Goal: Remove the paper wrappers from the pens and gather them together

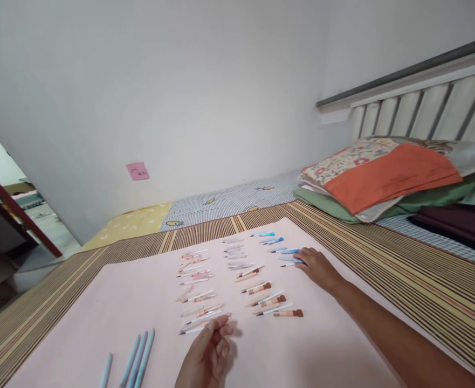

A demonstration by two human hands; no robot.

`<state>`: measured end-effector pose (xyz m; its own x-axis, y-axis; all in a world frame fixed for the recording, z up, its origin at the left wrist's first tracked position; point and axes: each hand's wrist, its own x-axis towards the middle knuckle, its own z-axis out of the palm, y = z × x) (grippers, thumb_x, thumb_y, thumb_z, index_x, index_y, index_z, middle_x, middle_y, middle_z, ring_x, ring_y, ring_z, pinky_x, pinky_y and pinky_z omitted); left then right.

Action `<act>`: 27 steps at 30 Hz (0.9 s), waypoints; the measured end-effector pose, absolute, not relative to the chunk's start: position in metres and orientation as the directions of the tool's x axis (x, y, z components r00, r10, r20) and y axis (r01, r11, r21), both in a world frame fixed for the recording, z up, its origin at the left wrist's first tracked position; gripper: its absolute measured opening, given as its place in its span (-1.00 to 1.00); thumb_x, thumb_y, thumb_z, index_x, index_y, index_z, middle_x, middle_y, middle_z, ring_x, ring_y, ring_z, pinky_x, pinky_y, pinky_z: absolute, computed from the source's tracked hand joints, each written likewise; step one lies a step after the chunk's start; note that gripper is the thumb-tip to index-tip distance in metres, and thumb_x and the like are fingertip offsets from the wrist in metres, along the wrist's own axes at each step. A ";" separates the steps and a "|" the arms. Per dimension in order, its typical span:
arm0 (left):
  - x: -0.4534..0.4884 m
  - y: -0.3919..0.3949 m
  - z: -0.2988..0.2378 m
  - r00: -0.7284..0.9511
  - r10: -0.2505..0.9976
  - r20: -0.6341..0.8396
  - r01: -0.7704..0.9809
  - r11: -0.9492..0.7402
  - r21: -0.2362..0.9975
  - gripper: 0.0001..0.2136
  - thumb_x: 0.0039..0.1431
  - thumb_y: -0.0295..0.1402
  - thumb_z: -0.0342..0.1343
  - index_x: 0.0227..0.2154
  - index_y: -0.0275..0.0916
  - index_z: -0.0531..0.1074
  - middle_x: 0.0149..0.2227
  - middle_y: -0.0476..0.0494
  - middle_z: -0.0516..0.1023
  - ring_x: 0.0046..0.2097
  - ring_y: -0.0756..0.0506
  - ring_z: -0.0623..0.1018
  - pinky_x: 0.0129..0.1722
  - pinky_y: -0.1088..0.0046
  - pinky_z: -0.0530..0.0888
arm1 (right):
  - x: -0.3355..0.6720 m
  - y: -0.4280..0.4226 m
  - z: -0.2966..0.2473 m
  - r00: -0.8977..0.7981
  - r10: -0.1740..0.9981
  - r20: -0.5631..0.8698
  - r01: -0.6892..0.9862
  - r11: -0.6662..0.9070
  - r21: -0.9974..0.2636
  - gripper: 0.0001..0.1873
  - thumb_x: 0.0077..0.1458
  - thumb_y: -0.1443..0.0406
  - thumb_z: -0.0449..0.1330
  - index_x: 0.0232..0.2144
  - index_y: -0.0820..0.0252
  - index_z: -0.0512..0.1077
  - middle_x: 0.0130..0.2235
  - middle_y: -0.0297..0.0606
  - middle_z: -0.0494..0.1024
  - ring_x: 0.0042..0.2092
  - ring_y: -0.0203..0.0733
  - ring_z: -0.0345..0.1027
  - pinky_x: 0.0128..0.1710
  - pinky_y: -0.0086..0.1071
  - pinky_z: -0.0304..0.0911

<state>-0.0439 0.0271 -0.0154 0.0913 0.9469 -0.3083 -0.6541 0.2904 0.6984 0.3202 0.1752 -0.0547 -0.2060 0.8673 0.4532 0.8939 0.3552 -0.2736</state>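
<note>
The left hand [207, 355] pinches a clear pen [205, 325] at the near end of the left row. The right hand [318, 267], fingers pressed together, touches a blue pen [290, 261] far right on the pink sheet [100, 302].

Bed [229, 202] w/ striped mat [423, 280]; pink sheet [119, 291] flat on mat, w/ rows of pen parts [259, 289] + blue pens [138, 358] on it; folded bedding [383, 178] by headboard.
</note>
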 end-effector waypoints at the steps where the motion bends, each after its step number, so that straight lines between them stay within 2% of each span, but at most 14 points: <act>1: -0.043 0.026 -0.013 0.092 0.942 -0.323 -0.659 0.301 0.690 -0.64 -0.14 -0.23 0.45 -0.31 -0.39 0.61 -0.41 -0.19 0.58 -0.58 0.14 0.25 -0.69 0.66 0.14 | 0.323 0.175 -0.055 -0.202 0.870 0.449 0.891 0.354 -0.285 -0.82 0.17 0.33 0.19 -0.16 0.17 0.52 -0.16 -0.14 0.56 -0.11 -0.05 0.37 -0.11 -0.25 0.26; 4: -0.041 0.024 -0.005 0.090 0.933 -0.348 -0.669 0.316 0.673 -0.63 -0.19 -0.27 0.47 -0.32 -0.40 0.61 -0.41 -0.19 0.57 -0.55 0.13 0.29 -0.64 0.66 0.22 | 0.331 0.174 -0.056 -0.191 0.882 0.430 0.883 0.346 -0.317 -0.81 0.14 0.31 0.19 -0.16 0.15 0.51 -0.16 -0.17 0.57 -0.09 -0.06 0.39 -0.10 -0.27 0.28; 13: -0.045 0.024 -0.004 0.057 0.943 -0.328 -0.645 0.285 0.709 -0.65 -0.15 -0.26 0.45 -0.33 -0.41 0.61 -0.43 -0.17 0.54 -0.57 0.11 0.26 -0.69 0.64 0.18 | 0.330 0.174 -0.041 -0.239 0.904 0.353 0.887 0.352 -0.299 -0.71 0.08 0.37 0.18 -0.13 0.07 0.53 -0.11 -0.21 0.58 -0.05 -0.04 0.36 -0.02 -0.24 0.24; 22: -0.047 0.026 -0.010 0.060 0.934 -0.351 -0.689 0.294 0.663 -0.69 -0.14 -0.29 0.44 -0.36 -0.41 0.59 -0.44 -0.16 0.55 -0.59 0.13 0.24 -0.71 0.65 0.14 | 0.321 0.186 -0.034 -0.259 0.926 0.275 0.906 0.332 -0.262 -0.71 0.04 0.45 0.17 -0.20 0.10 0.53 -0.16 -0.23 0.60 -0.10 -0.07 0.35 -0.10 -0.29 0.19; 27: -0.047 0.026 -0.011 0.048 0.930 -0.365 -0.692 0.294 0.659 -0.73 -0.08 -0.33 0.41 -0.35 -0.42 0.59 -0.44 -0.17 0.55 -0.59 0.13 0.26 -0.70 0.65 0.14 | 0.319 0.188 -0.028 -0.274 0.923 0.272 0.904 0.343 -0.254 -0.75 -0.01 0.50 0.14 -0.34 0.11 0.52 -0.22 -0.25 0.60 -0.13 -0.09 0.35 -0.12 -0.31 0.16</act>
